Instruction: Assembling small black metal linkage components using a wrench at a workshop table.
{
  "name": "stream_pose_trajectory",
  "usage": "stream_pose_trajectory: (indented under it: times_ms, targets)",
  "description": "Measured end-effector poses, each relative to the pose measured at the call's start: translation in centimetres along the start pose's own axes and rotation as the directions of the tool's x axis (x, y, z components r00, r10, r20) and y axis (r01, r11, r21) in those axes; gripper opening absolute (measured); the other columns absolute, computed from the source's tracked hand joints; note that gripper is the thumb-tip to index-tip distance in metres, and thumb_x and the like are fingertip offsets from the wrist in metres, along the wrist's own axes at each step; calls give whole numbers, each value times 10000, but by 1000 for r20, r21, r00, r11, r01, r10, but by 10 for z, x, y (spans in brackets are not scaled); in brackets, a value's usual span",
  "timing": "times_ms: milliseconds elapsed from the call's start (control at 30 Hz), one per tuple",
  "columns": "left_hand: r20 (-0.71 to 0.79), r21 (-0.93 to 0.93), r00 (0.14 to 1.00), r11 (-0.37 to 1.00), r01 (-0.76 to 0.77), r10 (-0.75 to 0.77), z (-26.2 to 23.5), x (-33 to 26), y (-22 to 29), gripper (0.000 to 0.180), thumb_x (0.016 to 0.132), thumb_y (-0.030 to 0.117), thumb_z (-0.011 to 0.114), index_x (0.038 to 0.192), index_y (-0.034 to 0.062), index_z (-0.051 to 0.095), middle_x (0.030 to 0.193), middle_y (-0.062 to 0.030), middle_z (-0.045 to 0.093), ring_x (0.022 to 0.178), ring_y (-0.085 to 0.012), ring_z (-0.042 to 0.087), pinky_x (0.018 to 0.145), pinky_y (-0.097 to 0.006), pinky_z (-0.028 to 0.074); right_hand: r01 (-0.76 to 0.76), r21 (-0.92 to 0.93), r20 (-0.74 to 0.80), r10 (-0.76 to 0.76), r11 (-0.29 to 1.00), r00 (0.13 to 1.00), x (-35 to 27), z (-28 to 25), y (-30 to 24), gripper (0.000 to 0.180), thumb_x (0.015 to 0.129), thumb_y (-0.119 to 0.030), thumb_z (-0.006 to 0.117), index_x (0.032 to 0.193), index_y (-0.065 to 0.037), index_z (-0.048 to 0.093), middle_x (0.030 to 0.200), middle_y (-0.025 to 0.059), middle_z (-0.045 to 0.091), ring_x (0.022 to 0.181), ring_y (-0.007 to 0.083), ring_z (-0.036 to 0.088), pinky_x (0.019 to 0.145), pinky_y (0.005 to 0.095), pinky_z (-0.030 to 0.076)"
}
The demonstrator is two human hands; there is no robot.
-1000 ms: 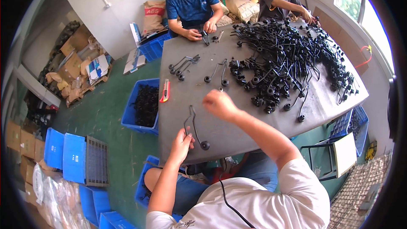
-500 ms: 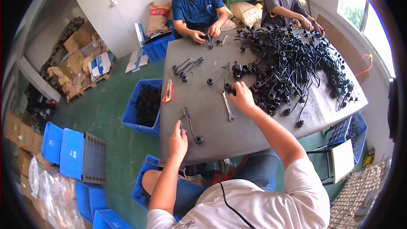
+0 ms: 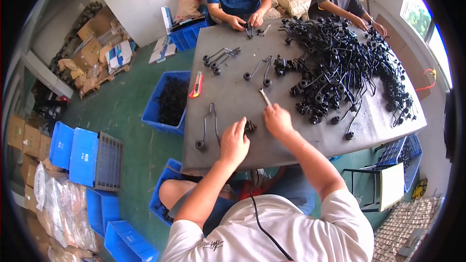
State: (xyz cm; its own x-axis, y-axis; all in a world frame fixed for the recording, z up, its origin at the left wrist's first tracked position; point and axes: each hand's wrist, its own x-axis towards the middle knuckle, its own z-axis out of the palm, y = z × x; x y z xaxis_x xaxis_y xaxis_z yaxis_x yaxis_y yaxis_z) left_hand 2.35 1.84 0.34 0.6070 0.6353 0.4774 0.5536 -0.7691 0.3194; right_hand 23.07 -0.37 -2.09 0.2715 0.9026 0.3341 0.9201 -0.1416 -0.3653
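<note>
My left hand [image 3: 235,141] is closed at a small black knobbed part [image 3: 250,126], which shows past its fingertips just above the grey table [image 3: 286,153]. Much of that part is hidden by the fingers. To its right, my right hand [image 3: 278,120] grips a silver wrench [image 3: 264,96], whose open end points away from me. Left of my left hand lie bent black rods [image 3: 204,126] in a narrow V; a round black knob ends the left one, and my hand hides the other's end. Another pair of knobbed rods [image 3: 266,72] lies beyond the wrench.
A large heap of black rod parts [image 3: 335,68] covers the table's right side. A red utility knife [image 3: 196,85] and more rods [image 3: 221,60] lie at left. Two co-workers handle parts across the table. A blue bin [image 3: 165,98] of black parts stands by the left edge.
My left hand has moved right, away from the V-shaped rods, and is now at a black part. My right hand has come nearer and taken hold of the wrench. The view has shifted slightly.
</note>
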Motion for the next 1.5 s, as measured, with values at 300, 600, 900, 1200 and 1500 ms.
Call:
stream_pose_trajectory:
  times_ms: [300,600,900,1200,1500]
  targets:
    - [40,-39,999,999,27,-26,19,26,-7,435,766,84,695,1188,46,598,1052,-171,654,965,-386,630,854,-473,513,233,33,-98,-229,972,969,-21,-21,-20,212,898,-273,627,808,-81,619,801,104,641,829,313,628,734,442,471]
    - [95,-143,993,986,88,-75,12,16,-1,430,768,147,762,1177,92,639,1022,-135,716,948,-336,673,906,-436,493,49,639,81,-131,767,988,-39,-39,-14,219,940,-246,609,947,-31,569,886,174,642,880,388,638,789,467,506]
    - [103,-95,994,995,29,-19,18,23,14,453,764,162,773,1196,114,646,1055,-99,722,968,-286,678,952,-408,458,44,598,67,-104,800,992,-41,-34,4,159,937,-168,613,997,-27,570,943,165,642,896,355,635,765,437,515]
    - [79,-60,997,998,19,-14,24,26,18,443,779,162,759,1202,113,639,1058,-85,724,984,-262,676,953,-395,443,108,585,10,-140,804,990,-45,-36,10,177,916,-123,642,1055,-29,586,1002,132,610,886,328,640,761,418,530]
    - [60,-33,998,999,-20,22,25,22,24,438,779,165,757,1193,99,629,998,-97,716,938,-278,671,909,-410,444,-7,619,131,-95,785,987,-44,-34,15,219,893,-158,667,1066,-44,596,1025,152,601,914,313,644,796,407,526]
